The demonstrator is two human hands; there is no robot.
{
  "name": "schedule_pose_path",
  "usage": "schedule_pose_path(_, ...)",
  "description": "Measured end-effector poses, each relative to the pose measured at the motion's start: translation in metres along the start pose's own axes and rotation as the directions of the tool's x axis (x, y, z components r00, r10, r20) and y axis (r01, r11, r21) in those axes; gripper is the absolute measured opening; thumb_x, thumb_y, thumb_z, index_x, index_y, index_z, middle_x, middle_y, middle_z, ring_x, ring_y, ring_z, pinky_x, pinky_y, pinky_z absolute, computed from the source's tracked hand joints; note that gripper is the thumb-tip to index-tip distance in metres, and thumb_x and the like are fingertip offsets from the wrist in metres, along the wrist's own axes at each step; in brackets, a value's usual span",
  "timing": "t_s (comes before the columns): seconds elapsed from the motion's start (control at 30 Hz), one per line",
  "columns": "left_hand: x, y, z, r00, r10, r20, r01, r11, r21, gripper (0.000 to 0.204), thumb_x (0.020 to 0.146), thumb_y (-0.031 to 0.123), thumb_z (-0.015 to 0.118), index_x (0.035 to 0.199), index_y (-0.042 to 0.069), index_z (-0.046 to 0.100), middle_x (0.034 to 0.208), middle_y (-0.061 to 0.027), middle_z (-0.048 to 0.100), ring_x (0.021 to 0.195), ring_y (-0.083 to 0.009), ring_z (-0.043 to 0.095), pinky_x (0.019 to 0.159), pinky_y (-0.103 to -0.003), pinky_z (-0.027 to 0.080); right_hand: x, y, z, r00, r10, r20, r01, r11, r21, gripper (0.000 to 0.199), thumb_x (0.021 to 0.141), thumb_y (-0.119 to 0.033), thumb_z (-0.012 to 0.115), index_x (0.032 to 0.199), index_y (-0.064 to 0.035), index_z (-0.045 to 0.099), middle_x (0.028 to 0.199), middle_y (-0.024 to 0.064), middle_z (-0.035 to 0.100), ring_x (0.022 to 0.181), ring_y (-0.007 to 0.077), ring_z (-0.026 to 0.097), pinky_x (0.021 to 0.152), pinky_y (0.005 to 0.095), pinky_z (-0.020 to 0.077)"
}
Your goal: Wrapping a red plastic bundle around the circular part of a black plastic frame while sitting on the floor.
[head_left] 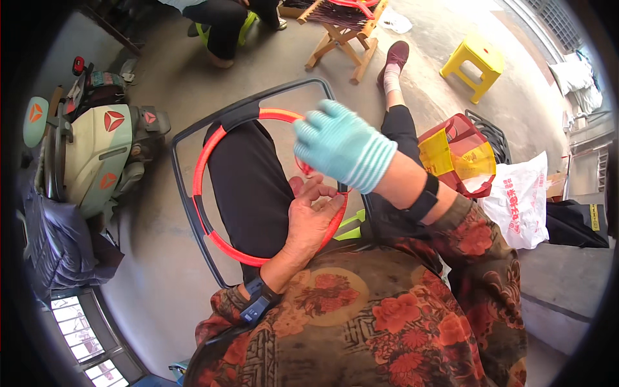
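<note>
Currently red ring spans both edges of left thigh, mostly within black frame. Left hand, bare, pinched on ring's near-right rim; gloved right hand half-curled, can't tell if gripping. Risk: ring could twist if pinch loosens or thigh shifts.

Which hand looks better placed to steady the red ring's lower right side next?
Probably the left hand: its bare fingers are at that part of the red ring, while the gloved right hand is higher in view.
</note>
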State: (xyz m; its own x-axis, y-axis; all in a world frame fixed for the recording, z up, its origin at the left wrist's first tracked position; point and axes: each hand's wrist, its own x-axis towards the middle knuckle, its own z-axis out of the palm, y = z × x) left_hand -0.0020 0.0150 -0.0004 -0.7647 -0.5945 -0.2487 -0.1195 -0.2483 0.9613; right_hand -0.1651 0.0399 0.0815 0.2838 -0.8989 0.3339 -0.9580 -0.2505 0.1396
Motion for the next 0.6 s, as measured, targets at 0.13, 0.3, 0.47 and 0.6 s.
schedule_pose_path(0.13, -0.002, 0.008, 0.000, 0.999, 0.053, -0.010, -0.052, 0.997, 0.052, 0.010, 0.085, 0.004, 0.065, 0.092, -0.004, 0.063, 0.107, -0.0035, 0.053, 0.093, -0.0116, 0.057, 0.084, -0.026, 0.046, 0.009, -0.012, 0.014, 0.943, -0.155, 0.294, 0.189, 0.978, -0.088, 0.031, 0.068, -0.019, 0.064, 0.098, -0.0113, 0.063, 0.110, 0.0085, 0.060, 0.115, 0.0295, 0.052, 0.099, 0.0472, 0.0376)
schedule_pose_path(0.3, 0.001, -0.006, -0.005, 0.992, -0.051, 0.114, 0.062, 0.993, -0.096, 0.014, 0.092, 0.010, 0.057, 0.100, -0.001, 0.052, 0.086, -0.0039, 0.062, 0.073, -0.0093, 0.058, 0.069, -0.023, 0.049, -0.038, 0.003, 0.000, 0.963, 0.257, -0.078, -0.215, 0.913, 0.348, 0.035, 0.065, -0.013, 0.068, 0.099, -0.0104, 0.062, 0.119, 0.0107, 0.055, 0.119, 0.0322, 0.048, 0.100, 0.0488, 0.0360)
schedule_pose_path(0.47, 0.000, 0.000, -0.005, 0.953, -0.075, 0.293, 0.173, 0.930, -0.326, 0.012, 0.096, 0.011, 0.048, 0.102, 0.002, 0.046, 0.085, -0.0077, 0.061, 0.070, -0.0131, 0.063, 0.059, -0.025, 0.054, -0.090, -0.025, -0.017, 0.954, 0.274, 0.122, -0.298, 0.828, 0.474, 0.042, 0.059, -0.018, 0.075, 0.098, -0.0139, 0.062, 0.119, 0.0104, 0.055, 0.118, 0.0329, 0.049, 0.098, 0.0480, 0.0379)
schedule_pose_path(0.6, 0.002, 0.006, -0.004, 0.941, -0.136, 0.310, 0.267, 0.861, -0.433, 0.017, 0.096, 0.020, 0.051, 0.099, 0.004, 0.051, 0.085, -0.0073, 0.063, 0.062, -0.0114, 0.062, 0.045, -0.023, 0.051, -0.094, -0.046, -0.005, 0.942, 0.335, -0.020, -0.308, 0.888, 0.341, 0.040, 0.059, -0.019, 0.076, 0.096, -0.0133, 0.063, 0.119, 0.0091, 0.056, 0.118, 0.0321, 0.049, 0.098, 0.0487, 0.0379)
